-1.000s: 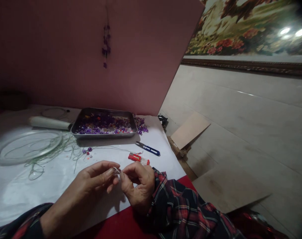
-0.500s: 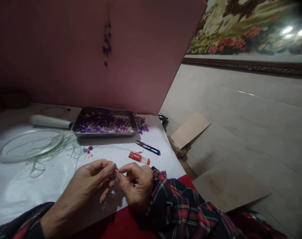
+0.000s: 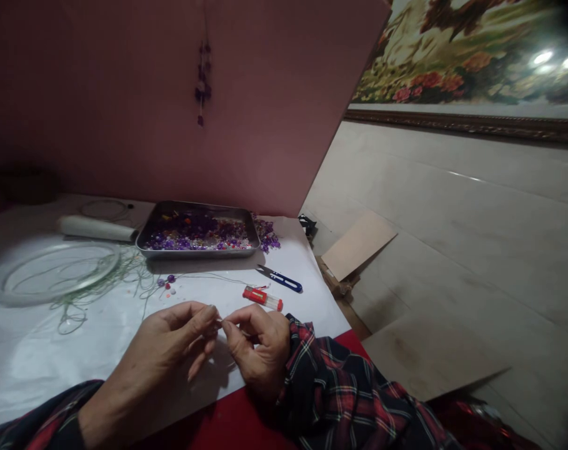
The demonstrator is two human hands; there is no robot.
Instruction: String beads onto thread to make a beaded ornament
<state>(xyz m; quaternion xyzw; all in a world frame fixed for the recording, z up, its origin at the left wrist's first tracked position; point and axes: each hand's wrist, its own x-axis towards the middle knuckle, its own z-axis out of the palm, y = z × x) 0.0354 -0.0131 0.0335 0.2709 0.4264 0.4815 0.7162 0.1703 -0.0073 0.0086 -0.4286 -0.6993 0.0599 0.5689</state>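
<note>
My left hand (image 3: 174,340) is closed in a pinch, thumb against index finger, with the other fingers curled loosely below. Facing it, my right hand (image 3: 258,344) pinches with thumb and forefinger, its tips almost touching the left ones. A tiny pale bit shows between the two pinches, too small to name. Just beyond the right hand lies a red lighter (image 3: 262,298), and behind that blue-handled thread snips (image 3: 280,278). A few loose beads (image 3: 170,279) rest on the white cover past my left hand.
A metal tray (image 3: 197,254) holds many purple and mixed beads, with more beads (image 3: 267,232) spilled at its right. Tangled green thread (image 3: 117,275), a clear ring-shaped coil (image 3: 12,297) and a pale cone (image 3: 96,229) lie left. A beaded strand (image 3: 202,87) hangs on the pink panel.
The fingertips have shifted slightly, and the pale bit between them shows less than before. The things on the table have not moved.
</note>
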